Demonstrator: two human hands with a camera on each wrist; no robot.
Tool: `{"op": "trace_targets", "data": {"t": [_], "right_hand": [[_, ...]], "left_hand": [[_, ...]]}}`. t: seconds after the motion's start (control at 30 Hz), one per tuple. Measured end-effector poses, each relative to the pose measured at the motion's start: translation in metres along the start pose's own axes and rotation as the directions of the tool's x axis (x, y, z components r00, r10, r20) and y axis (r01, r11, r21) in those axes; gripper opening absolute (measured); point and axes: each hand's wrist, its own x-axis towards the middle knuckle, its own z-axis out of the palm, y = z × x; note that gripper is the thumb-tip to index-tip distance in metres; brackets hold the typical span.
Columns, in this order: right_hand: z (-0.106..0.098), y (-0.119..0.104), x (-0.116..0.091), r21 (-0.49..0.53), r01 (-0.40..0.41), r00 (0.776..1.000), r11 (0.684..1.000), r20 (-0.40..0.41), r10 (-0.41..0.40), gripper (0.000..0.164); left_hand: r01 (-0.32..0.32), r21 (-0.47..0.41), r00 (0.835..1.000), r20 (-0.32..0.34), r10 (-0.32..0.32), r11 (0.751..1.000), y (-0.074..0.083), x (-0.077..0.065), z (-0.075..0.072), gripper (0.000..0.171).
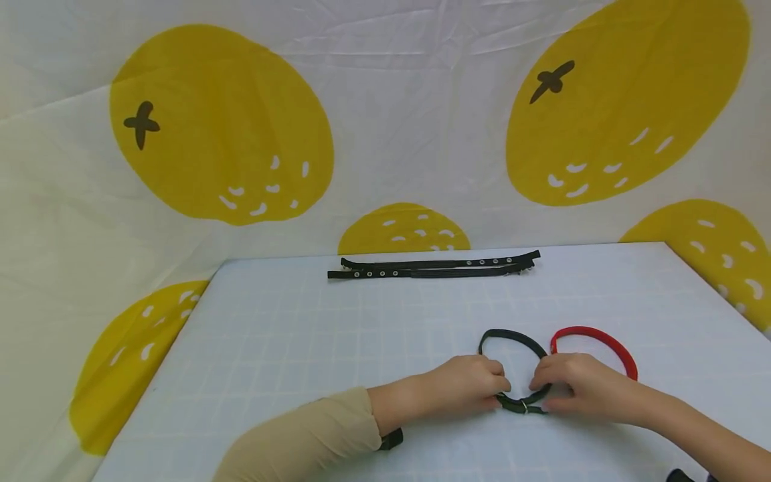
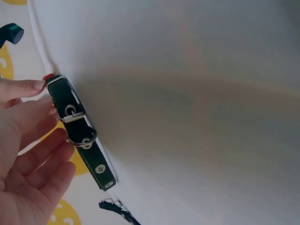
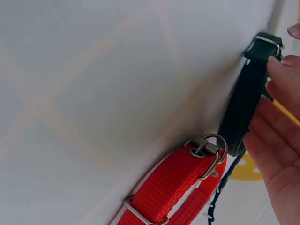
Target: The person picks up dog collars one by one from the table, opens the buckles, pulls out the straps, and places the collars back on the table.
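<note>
Buckle work: judging by the feed, both hands are on the closure side of the dark green woven collar (image 2: 77,126). I'd steady one side, ease the strap from the other, and avoid twisting it.
Loose strap end: sticks out near the right hand; I'd lay it flat along the band, not bend it at the eyelets.
Left hand (image 1: 470,383): thumb and finger pinch the collar; remaining fingers loosely bent, off the strap.
Right hand (image 1: 581,385): pinches the opposite side, thumb against the band; other fingers close together.
Collar position: between both hands, near-right on the white table (image 1: 271,348).
Collar look: rounded loop, seemingly on edge; silvery buckle (image 2: 72,117), metal ring (image 2: 84,145), metal-rimmed eyelets.
Red woven collar (image 3: 176,180): just beside the green one; can't tell if touching. I'd avoid snagging its ring.
Black eyelet straps (image 1: 434,273): far table edge, well apart.
</note>
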Motion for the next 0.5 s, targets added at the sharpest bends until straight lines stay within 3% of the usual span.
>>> {"op": "trace_targets", "data": {"t": [0.17,0.5], "right_hand": [[0.005,-0.002,0.002,-0.047,0.026,1.000,0.999,0.000,-0.026,0.024],[0.019,-0.004,0.008,-0.181,0.201,0.973,0.963,-0.075,-0.217,0.027]], "left_hand": [[-0.007,0.039,0.999,0.044,0.005,0.999,0.002,0.004,0.002,0.015],[-0.011,0.021,0.996,0.094,0.009,1.000,0.006,0.011,0.005,0.016]]}}
